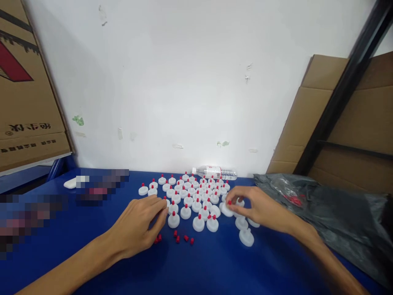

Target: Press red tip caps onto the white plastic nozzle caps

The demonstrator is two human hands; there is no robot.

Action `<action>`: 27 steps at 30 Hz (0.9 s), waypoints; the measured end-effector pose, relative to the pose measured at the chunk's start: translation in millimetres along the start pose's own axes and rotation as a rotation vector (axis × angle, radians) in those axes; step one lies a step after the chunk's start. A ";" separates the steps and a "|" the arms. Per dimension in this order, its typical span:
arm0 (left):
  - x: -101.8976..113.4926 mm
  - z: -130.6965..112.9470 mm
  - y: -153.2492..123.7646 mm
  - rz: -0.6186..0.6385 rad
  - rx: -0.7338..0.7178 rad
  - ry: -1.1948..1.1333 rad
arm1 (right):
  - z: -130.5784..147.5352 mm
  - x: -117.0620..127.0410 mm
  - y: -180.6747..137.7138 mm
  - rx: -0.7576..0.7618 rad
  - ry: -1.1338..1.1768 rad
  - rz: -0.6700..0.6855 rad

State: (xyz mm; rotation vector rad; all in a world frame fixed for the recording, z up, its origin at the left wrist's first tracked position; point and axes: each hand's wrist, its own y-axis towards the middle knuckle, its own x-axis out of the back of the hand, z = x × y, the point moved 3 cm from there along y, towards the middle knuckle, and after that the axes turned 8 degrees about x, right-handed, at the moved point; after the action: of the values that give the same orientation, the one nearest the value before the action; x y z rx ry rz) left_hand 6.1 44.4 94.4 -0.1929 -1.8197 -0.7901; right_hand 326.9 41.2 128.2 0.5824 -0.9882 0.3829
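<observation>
Many white round nozzle caps with small red tips (186,212) stand in a cluster on the blue table (208,266). My right hand (250,203) is at the cluster's right side, thumb and fingers closed around a white nozzle cap (227,210) with a red tip. Just below that hand, a few white nozzle caps (246,237) have no red tip. My left hand (144,223) is at the cluster's left edge with its fingers curled together; what they hold, if anything, is hidden. Loose red tips (186,238) lie in front of the cluster, several near my left hand.
A clear plastic bottle (211,172) lies along the wall behind the caps. At right, a dark plastic bag (307,229) carries a clear bag of red pieces (293,199). A white object (71,183) lies at left, near blurred-out patches. Cardboard boxes (30,102) flank the table.
</observation>
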 end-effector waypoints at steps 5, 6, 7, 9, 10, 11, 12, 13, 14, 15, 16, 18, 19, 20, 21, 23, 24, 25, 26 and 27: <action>2.5 -24.3 -9.4 -0.127 -0.119 -0.080 | 26.6 -5.7 2.3 0.106 0.003 -0.157; 1.1 -31.2 -11.4 -0.132 -0.127 -0.079 | 37.0 -13.9 3.9 0.188 -0.037 -0.154; -0.9 -38.2 -13.2 -0.126 -0.133 -0.071 | 48.3 -23.6 5.2 0.292 -0.084 -0.143; -5.5 -50.5 -15.8 -0.101 -0.157 -0.055 | 68.7 -43.0 6.3 0.480 -0.145 -0.134; -7.3 -55.3 -16.6 -0.100 -0.180 -0.048 | 76.5 -51.5 6.2 0.547 -0.167 -0.130; -8.7 -58.7 -16.9 -0.098 -0.208 -0.041 | 82.3 -58.3 5.7 0.596 -0.190 -0.134; -9.7 -60.8 -17.0 -0.097 -0.235 -0.034 | 86.2 -63.3 5.2 0.623 -0.212 -0.143; -10.3 -61.5 -16.6 -0.096 -0.253 -0.025 | 88.2 -66.5 4.6 0.633 -0.234 -0.159; -10.7 -61.4 -16.1 -0.090 -0.268 -0.019 | 88.9 -68.1 4.1 0.635 -0.251 -0.175; -10.5 -60.7 -15.5 -0.086 -0.278 -0.020 | 88.9 -68.6 3.8 0.632 -0.261 -0.188; -9.9 -59.9 -15.0 -0.084 -0.282 -0.026 | 88.7 -68.2 3.6 0.630 -0.266 -0.198; -7.4 -59.1 -14.9 -0.105 -0.287 -0.062 | 89.2 -65.9 3.5 0.646 -0.276 -0.211; -5.9 -59.1 -15.2 -0.117 -0.280 -0.083 | 90.3 -64.4 3.6 0.659 -0.288 -0.217; -4.7 -59.4 -15.7 -0.124 -0.266 -0.100 | 91.8 -62.8 3.8 0.669 -0.305 -0.230; -3.8 -59.8 -16.2 -0.124 -0.249 -0.113 | 93.6 -61.1 4.1 0.676 -0.323 -0.245; -3.0 -60.9 -16.9 -0.106 -0.215 -0.130 | 97.1 -58.1 4.5 0.691 -0.354 -0.283; -2.7 -61.3 -17.0 -0.097 -0.200 -0.138 | 98.3 -56.9 4.5 0.696 -0.370 -0.302; -2.3 -61.4 -16.7 -0.094 -0.190 -0.150 | 98.9 -55.9 4.4 0.699 -0.390 -0.321; -1.9 -61.3 -16.2 -0.094 -0.182 -0.162 | 98.9 -55.2 4.4 0.700 -0.413 -0.335; -1.4 -60.8 -15.5 -0.095 -0.178 -0.168 | 98.2 -54.7 4.3 0.698 -0.431 -0.350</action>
State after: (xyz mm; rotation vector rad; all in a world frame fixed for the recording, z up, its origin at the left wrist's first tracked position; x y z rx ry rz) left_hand 46.5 -3.5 98.0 -0.2973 -1.9269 -1.0309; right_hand 231.6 -18.3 123.3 1.4956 -1.1283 0.2875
